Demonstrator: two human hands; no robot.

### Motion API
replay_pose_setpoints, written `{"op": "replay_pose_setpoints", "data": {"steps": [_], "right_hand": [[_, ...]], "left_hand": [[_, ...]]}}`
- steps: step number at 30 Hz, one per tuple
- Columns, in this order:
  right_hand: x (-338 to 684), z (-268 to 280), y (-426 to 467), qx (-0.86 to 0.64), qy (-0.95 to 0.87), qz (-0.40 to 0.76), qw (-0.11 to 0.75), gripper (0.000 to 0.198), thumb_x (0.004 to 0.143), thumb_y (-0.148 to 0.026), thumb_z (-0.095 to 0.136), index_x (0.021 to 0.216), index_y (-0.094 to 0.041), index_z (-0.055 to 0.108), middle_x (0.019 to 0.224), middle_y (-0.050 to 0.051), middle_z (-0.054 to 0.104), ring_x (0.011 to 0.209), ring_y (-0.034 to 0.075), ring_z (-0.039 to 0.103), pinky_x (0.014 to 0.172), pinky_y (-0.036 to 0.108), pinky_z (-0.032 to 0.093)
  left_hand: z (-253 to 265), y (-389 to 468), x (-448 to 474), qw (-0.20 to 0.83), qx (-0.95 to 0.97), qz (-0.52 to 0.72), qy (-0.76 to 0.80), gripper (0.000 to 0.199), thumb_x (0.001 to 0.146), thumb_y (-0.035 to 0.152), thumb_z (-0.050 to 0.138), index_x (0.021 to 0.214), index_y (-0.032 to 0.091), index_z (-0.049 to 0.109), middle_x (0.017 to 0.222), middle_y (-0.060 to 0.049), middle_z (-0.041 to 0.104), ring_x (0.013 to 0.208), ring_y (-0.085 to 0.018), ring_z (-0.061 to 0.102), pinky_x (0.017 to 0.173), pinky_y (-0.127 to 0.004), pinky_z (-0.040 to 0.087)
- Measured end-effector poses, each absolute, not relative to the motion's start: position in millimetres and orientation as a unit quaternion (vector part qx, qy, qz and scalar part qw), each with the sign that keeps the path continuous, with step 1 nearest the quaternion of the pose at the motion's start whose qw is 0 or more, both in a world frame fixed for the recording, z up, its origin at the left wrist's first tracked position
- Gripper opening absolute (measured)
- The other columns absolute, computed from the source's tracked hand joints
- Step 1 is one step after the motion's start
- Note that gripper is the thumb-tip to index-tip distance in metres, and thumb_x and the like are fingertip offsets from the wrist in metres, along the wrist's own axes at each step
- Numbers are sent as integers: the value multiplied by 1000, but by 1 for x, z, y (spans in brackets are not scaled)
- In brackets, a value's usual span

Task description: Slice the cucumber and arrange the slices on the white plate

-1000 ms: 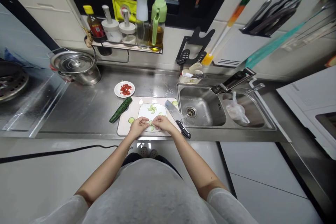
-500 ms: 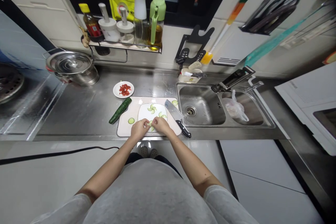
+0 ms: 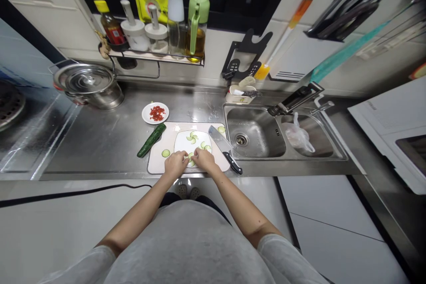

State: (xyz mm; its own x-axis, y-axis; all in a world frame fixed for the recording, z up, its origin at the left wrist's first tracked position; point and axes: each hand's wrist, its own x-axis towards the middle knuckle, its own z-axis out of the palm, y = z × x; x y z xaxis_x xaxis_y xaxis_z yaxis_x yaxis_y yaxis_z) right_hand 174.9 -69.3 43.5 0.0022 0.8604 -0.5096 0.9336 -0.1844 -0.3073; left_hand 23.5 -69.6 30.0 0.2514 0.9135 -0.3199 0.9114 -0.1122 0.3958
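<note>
Both my hands are over the near part of a white square plate (image 3: 181,142), which lies on a pale pink cutting board (image 3: 157,162). My left hand (image 3: 175,163) has its fingers closed at the left edge of a cucumber slice (image 3: 190,157). On that slice's right side, my right hand (image 3: 204,159) pinches with curled fingers; the fingertips are partly hidden. Other cut cucumber slices (image 3: 192,137) form small fans at the plate's far and right sides. Right of the plate lies a kitchen knife (image 3: 220,139), its black handle toward me.
A cucumber (image 3: 151,140) leans along the board's left edge. Behind it stands a small plate (image 3: 144,115) of chopped red pieces. Loose round slices (image 3: 165,153) lie on the board. The double sink (image 3: 256,135) is at right, a steel pot (image 3: 106,97) at back left.
My fingertips have moved slightly apart, and more of the cucumber slice between them shows. The whole view has shifted a little; the other things lie as before.
</note>
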Motion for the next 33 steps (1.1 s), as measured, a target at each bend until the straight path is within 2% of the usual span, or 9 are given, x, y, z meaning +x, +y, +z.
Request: {"op": "replay_pose_setpoints", "data": {"steps": [6,33], "right_hand": [[174,43,-72,710,631,-305,67,31,90,-40,49,114,-21,55,108,9,67,97,22,60,73,29,39],[172,44,-74,724,614,-307,67,27,90,-39,48,110,-22,55,104,9,68,98,22,62,74,29,39]], "left_hand": [[25,-67,24,266,759,6,594,24,88,35,50,105,27,66,99,-3,67,97,-21,59,74,-30,42],[25,-68,27,277,750,1,601,26,88,37,49,105,26,65,103,-4,66,98,-21,59,73,-30,42]]}}
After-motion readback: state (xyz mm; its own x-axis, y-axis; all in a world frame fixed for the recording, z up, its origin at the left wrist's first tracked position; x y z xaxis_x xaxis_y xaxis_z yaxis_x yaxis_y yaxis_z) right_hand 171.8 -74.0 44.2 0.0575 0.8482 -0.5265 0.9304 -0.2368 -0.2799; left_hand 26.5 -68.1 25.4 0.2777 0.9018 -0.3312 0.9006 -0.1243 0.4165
